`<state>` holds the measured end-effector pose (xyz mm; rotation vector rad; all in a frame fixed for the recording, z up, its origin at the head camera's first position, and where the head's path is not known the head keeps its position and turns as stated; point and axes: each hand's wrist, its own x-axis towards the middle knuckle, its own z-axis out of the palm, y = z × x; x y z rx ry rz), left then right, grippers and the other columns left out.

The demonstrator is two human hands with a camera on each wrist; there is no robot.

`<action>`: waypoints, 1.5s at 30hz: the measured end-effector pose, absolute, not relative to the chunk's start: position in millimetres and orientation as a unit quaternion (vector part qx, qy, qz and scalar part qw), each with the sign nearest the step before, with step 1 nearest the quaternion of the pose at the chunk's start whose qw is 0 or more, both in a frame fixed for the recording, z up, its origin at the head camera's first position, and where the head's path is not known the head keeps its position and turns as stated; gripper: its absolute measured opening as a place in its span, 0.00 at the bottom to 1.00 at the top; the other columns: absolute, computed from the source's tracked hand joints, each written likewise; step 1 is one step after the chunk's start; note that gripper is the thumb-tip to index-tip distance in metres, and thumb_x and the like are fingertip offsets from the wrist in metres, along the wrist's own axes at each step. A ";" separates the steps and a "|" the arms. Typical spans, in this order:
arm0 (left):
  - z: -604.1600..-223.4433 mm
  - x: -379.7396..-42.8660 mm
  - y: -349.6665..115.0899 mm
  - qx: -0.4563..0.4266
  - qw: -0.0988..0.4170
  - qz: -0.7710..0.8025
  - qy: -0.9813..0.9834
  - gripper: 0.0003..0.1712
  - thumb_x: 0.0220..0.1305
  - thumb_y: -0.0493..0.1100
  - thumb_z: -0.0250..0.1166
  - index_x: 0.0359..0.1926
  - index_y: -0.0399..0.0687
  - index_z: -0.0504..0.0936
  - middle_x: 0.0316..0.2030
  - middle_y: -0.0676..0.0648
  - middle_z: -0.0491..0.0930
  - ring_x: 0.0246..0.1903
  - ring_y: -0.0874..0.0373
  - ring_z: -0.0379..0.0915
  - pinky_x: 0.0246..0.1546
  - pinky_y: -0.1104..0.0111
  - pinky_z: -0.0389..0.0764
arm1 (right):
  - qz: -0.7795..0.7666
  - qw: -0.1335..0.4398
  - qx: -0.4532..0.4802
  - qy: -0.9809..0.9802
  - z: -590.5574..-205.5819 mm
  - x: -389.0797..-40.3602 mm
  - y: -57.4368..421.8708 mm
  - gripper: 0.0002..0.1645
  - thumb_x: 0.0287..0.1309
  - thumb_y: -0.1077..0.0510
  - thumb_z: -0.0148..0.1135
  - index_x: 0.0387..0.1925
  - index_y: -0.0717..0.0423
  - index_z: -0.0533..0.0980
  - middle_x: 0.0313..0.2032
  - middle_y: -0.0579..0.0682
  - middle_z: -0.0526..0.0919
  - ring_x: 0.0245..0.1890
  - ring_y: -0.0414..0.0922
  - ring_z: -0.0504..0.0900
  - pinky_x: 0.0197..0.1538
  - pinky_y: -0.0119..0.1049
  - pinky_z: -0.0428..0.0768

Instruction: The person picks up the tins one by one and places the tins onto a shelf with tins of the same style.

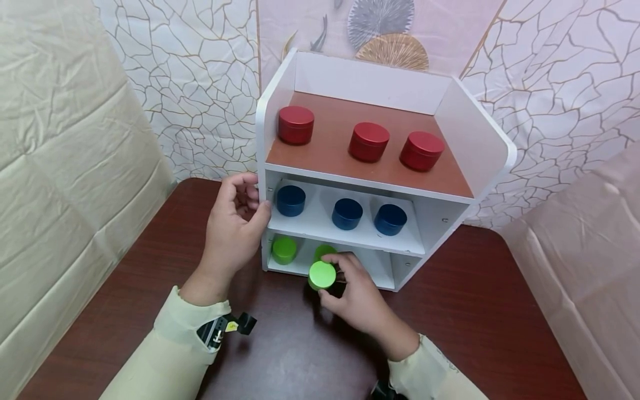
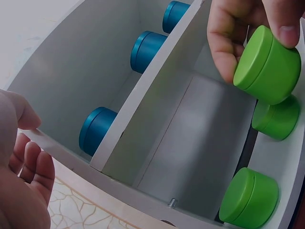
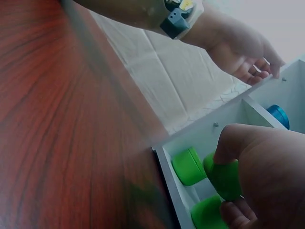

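My right hand [image 1: 357, 294] pinches a light-green round tin [image 1: 322, 275] between thumb and fingers, in front of the lowest level of a small white shelf unit [image 1: 345, 239]. Behind that tin, a second green tin [image 1: 325, 251] is partly hidden on the bottom level. Another green tin [image 2: 249, 197] stands by the left side wall. My left hand [image 1: 232, 233] grips the unit's left side panel, thumb at the front edge and fingers curled on the outside. In the right wrist view, the right hand [image 3: 276, 171] covers part of the held tin [image 3: 224, 176].
Blue tins [image 1: 347, 214] stand in a row on the middle level. Red tins [image 1: 369, 142] sit on the brown top board [image 1: 330, 155], which has raised white walls. The unit stands on a dark wood table [image 1: 280, 344]. Cream cloth [image 1: 65, 144] hangs at the left.
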<state>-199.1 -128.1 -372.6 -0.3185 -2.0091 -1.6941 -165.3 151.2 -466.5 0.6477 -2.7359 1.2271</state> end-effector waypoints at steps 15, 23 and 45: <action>-373.0 -199.3 -128.0 -0.116 0.250 -0.615 -0.739 0.25 0.76 0.35 0.68 0.69 0.46 0.74 0.49 0.48 0.74 0.49 0.55 0.74 0.49 0.72 0.79 | 0.388 0.060 0.178 -0.902 -459.2 -177.0 168.6 0.37 0.59 0.58 0.82 0.69 0.55 0.78 0.62 0.55 0.81 0.59 0.49 0.84 0.61 0.51 0.91; -372.9 -199.1 -128.0 -0.115 0.249 -0.617 -0.738 0.25 0.76 0.35 0.68 0.69 0.46 0.74 0.49 0.49 0.74 0.49 0.55 0.74 0.49 0.72 0.79 | 0.386 0.051 0.153 -0.908 -456.6 -183.0 176.3 0.36 0.61 0.57 0.80 0.69 0.54 0.77 0.63 0.54 0.82 0.62 0.52 0.86 0.66 0.55 0.88; -373.1 -199.5 -127.5 -0.112 0.251 -0.616 -0.738 0.25 0.75 0.35 0.68 0.69 0.46 0.74 0.49 0.48 0.74 0.49 0.55 0.74 0.48 0.73 0.79 | 0.346 0.073 0.104 -0.930 -455.9 -191.3 194.4 0.43 0.63 0.57 0.75 0.77 0.59 0.72 0.68 0.62 0.84 0.62 0.58 0.88 0.65 0.60 0.88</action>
